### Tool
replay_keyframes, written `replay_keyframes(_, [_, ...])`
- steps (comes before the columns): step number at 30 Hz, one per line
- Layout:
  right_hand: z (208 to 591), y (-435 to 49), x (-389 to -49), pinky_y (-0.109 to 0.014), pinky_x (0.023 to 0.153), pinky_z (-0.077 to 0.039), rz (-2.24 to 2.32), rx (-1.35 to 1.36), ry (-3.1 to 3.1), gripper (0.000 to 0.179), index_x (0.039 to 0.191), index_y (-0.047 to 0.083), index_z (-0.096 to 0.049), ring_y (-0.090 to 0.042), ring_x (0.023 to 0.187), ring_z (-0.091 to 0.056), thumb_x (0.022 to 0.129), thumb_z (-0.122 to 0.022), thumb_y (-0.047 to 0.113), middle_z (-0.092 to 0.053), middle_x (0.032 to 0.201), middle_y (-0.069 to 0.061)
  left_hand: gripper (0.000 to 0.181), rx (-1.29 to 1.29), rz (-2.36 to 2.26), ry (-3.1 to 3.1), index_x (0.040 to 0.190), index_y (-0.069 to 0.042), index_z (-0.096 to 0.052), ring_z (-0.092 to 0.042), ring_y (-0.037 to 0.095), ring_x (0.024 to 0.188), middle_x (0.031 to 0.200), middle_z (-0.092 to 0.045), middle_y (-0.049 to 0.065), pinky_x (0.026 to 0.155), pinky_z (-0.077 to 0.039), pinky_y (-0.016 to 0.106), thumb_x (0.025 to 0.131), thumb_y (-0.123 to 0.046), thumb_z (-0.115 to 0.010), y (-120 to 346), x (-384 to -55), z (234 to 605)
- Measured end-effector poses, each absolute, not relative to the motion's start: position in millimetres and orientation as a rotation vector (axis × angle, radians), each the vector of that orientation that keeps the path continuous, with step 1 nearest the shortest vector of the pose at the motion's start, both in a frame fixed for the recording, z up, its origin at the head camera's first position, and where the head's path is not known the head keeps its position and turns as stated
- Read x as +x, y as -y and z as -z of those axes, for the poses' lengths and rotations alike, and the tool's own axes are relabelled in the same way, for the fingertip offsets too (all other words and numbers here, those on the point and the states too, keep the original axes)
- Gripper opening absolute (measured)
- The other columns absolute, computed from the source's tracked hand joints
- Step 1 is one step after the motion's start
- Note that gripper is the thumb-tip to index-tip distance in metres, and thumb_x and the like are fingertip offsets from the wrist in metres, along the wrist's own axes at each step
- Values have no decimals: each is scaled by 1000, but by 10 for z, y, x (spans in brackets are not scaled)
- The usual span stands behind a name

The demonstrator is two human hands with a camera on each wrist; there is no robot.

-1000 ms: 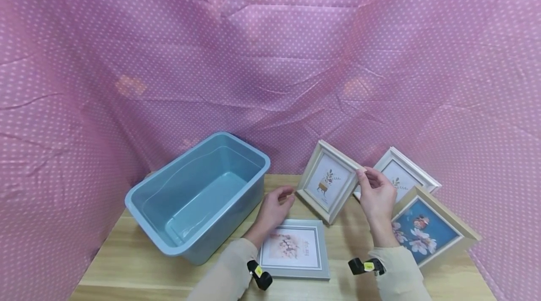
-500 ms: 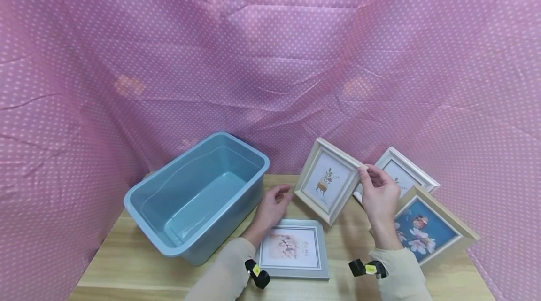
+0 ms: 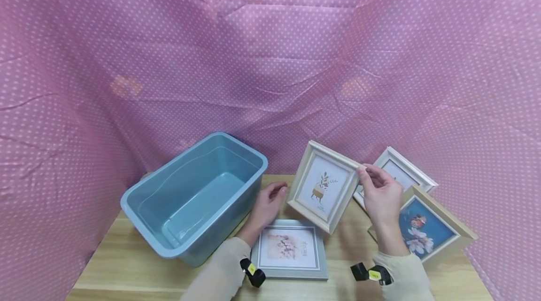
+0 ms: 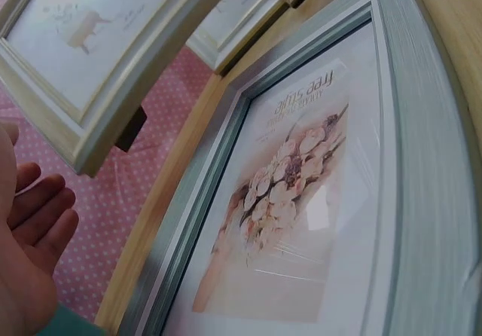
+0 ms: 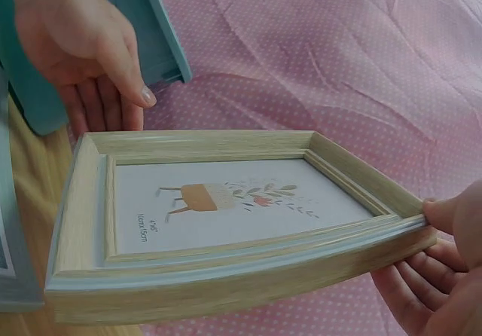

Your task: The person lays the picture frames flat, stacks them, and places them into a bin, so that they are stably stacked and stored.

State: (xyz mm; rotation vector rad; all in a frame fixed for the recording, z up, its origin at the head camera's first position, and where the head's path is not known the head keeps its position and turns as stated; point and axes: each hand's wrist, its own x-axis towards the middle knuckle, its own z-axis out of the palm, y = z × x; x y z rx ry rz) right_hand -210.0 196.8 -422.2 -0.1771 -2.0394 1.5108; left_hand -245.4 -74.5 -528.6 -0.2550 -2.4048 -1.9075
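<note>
My right hand (image 3: 383, 195) pinches a cream picture frame (image 3: 298, 183) at its right corner, thumb in front and fingers behind. The frame, with a potted-plant print, is tilted and held up off the table. My left hand (image 3: 267, 204) is beside its left edge, fingers loosely extended and holding nothing; a small gap shows in the left wrist view, where the hand (image 4: 34, 223) is partly cut off. Below lies a grey-blue picture frame (image 3: 322, 254) with a flower print, flat on the table.
On the left stands a blue plastic tub (image 3: 249, 193). At right, a white picture frame (image 3: 412, 167) lies behind a beige picture frame (image 3: 439, 209) with a blue flower photo, partly hidden by my right hand. A pink dotted cloth (image 3: 270, 57) hangs behind the wooden table (image 3: 114, 263).
The cream frame has moved slightly left and nearer, in my right hand's grip. My left hand has shifted a little left. The other frames and the tub stay in place.
</note>
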Motion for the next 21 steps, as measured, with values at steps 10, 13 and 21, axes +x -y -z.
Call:
replay_keyframes(10, [4140, -1945, -2046, -6, 67, -55, -1574, -166, 2007, 27, 118, -6, -78, 12, 72, -68, 102, -76, 16, -69, 80, 39, 41, -396, 1909, 2381, 145, 1, -63, -63, 40, 137, 146, -68, 20, 120, -49, 58, 114, -23, -53, 795, -2462, 5313])
replay_keyframes(13, [4121, -1944, -2029, -6, 67, -55, -1579, -166, 2013, 27, 118, -5, -78, 12, 72, -68, 102, -76, 17, -69, 81, 39, 41, -434, 1911, 2387, 147, 1, -61, -61, 41, 140, 149, -66, 21, 121, -47, 59, 115, -22, -50, 808, -2450, 5303])
replay_keyframes(21, [4079, -1906, -1961, -9, 65, -55, -1537, -194, 2077, 27, 118, 0, -80, 10, 74, -70, 102, -77, 22, -69, 79, 37, 46, -551, 1989, 2383, 155, 6, -50, -53, 43, 148, 158, -56, 25, 127, -41, 58, 114, -16, -48, 855, -2456, 5305])
